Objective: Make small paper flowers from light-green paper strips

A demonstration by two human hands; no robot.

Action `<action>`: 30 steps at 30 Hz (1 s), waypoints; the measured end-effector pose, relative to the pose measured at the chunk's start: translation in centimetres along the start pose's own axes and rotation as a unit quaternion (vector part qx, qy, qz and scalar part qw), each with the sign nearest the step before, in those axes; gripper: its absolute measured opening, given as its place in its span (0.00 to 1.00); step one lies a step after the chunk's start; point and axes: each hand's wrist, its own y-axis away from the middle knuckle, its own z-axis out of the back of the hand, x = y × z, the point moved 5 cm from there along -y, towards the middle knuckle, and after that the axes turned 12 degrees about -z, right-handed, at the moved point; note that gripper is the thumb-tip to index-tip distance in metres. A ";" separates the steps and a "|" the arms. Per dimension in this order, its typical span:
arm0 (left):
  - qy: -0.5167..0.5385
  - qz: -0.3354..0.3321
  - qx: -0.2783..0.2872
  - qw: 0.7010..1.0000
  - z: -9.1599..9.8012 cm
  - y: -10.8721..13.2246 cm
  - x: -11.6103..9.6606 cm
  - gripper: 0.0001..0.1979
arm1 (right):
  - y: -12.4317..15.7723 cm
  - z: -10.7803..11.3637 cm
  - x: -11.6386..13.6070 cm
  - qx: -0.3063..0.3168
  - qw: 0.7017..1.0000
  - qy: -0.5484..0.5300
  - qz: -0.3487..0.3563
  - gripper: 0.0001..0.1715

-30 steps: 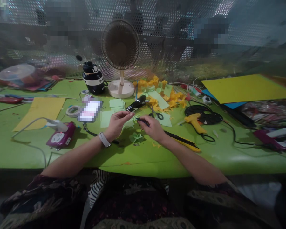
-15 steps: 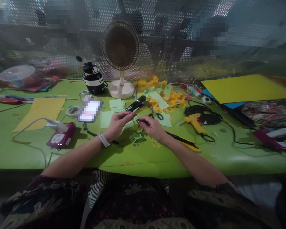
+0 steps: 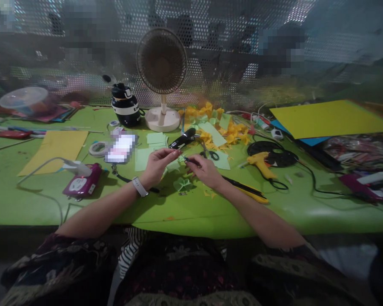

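Observation:
My left hand (image 3: 158, 166) is closed in a pinch on a small light-green paper piece (image 3: 181, 157). Facing it, my right hand (image 3: 204, 171) is closed around a thin dark tool with a bluish tip (image 3: 187, 159), which meets the paper; its exact kind is too small to make out. Just below my fingers, a folded light-green paper flower (image 3: 183, 184) lies on the table. Dark-handled scissors (image 3: 213, 155) rest beyond my right hand. Green paper sheets (image 3: 143, 159) and a smaller green stack (image 3: 157, 139) lie beyond my left hand.
Yellow paper flowers (image 3: 239, 131) are heaped at the back. To the right lie a yellow cutter knife (image 3: 252, 193) and a yellow glue gun (image 3: 264, 166) with its cord. A fan (image 3: 162, 121), bottle (image 3: 125, 106), phone (image 3: 119, 148) and purple power block (image 3: 83, 180) stand around the left side.
Both hands stay nearly in place. The right fingers and the tool's tip have shifted very slightly at the paper piece.

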 end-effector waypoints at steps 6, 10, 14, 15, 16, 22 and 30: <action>0.008 0.013 0.016 1.000 -0.1 0.0 0.2 0.12 | -0.1 -0.3 -0.3 0.027 0.999 -0.026 -0.005 0.14; 0.001 0.005 0.018 1.000 -0.1 0.1 0.2 0.12 | -0.2 -0.3 -0.3 0.017 1.000 -0.009 -0.009 0.14; -0.033 -0.021 0.008 0.999 0.1 0.1 0.1 0.12 | 0.0 -0.2 0.0 0.005 1.000 0.008 -0.005 0.15; -0.041 -0.024 0.005 0.999 0.2 0.1 0.1 0.12 | 0.1 -0.2 0.1 0.005 1.000 0.012 -0.001 0.15; -0.046 -0.024 0.001 0.999 0.3 0.0 0.1 0.13 | 0.1 -0.3 0.2 0.008 1.000 0.017 0.003 0.15; -0.012 0.005 0.022 1.000 0.1 0.0 0.5 0.13 | 0.2 -0.3 0.2 0.020 0.999 0.026 0.017 0.13; 0.001 0.016 -0.006 1.000 0.1 0.2 0.4 0.13 | 0.2 -0.6 0.1 0.018 1.000 0.022 -0.014 0.16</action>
